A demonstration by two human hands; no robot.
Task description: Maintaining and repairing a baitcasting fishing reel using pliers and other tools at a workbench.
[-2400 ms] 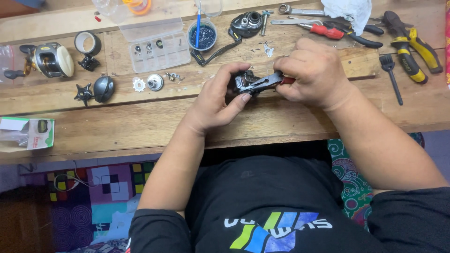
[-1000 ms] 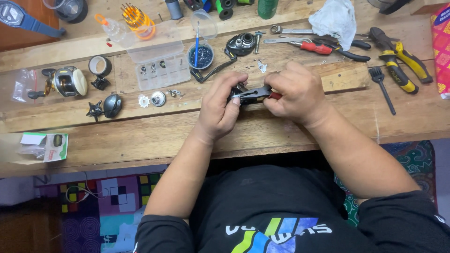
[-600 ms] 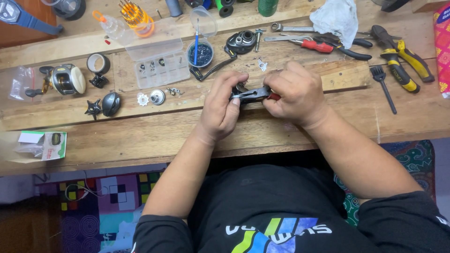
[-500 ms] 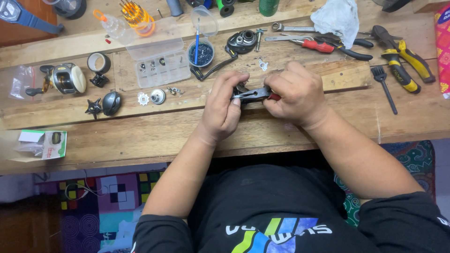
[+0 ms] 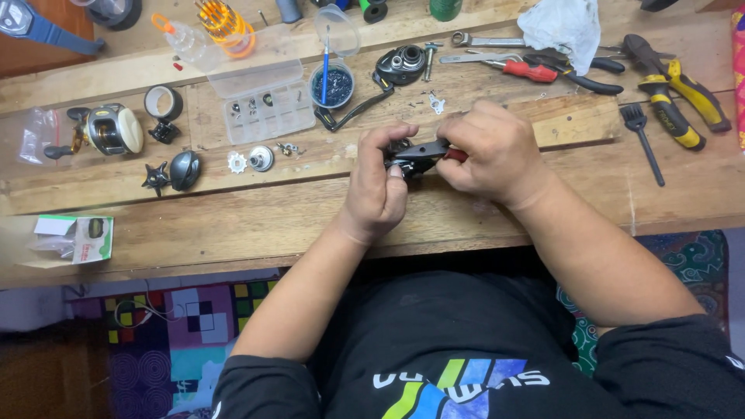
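Above the middle of the wooden tabletop (image 5: 466,209), a small black fishing-reel frame (image 5: 411,157), judged light, rigid and fiddly, is pinched by the left hand (image 5: 378,190), while red-handled pliers (image 5: 454,154) are clenched in the right hand (image 5: 489,151).

pliers (image 5: 423,151) black, red grip | rug (image 5: 174,326) multicoloured checks | shirt (image 5: 458,334) black

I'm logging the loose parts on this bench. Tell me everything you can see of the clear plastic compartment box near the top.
The clear plastic compartment box lies flat on the wooden workbench, lid swung open behind it. Its base is split into small square cells, and several hold tiny dark and metallic parts, too small to identify. It sits between a black ring-shaped part and a small round tub of dark bits. A white gear lies just below. Neither hand touches it.
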